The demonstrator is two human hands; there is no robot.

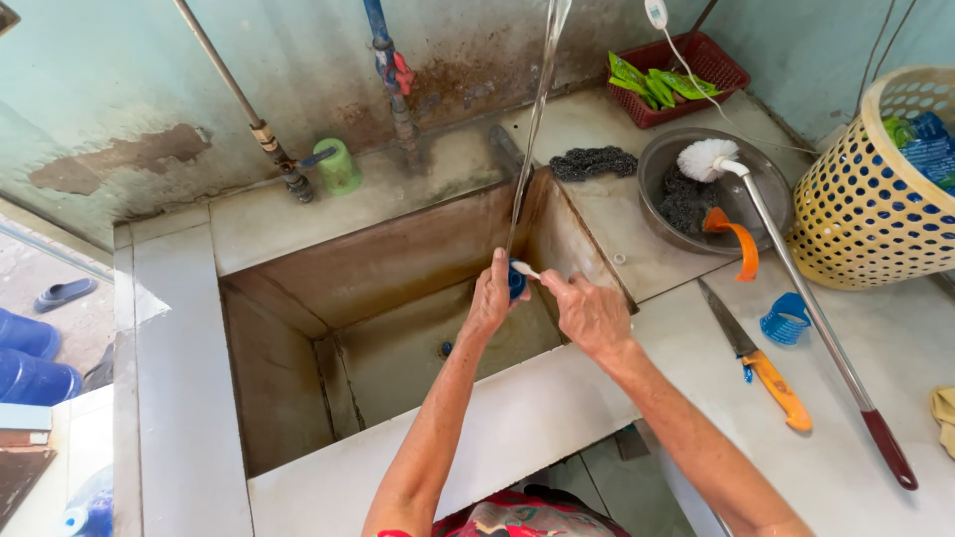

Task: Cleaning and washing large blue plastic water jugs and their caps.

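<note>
Left hand closed round small blue object over sink, under water stream. Right hand pinching white part at object's top. Knife, long brush on worktop right of sink.

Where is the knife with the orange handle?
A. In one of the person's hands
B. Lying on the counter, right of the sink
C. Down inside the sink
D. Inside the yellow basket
B. The orange-handled knife lies flat on the pale counter to the right of the deep stained concrete sink, while both hands, left hand and right hand, are busy with a small blue object under the water stream.
</note>
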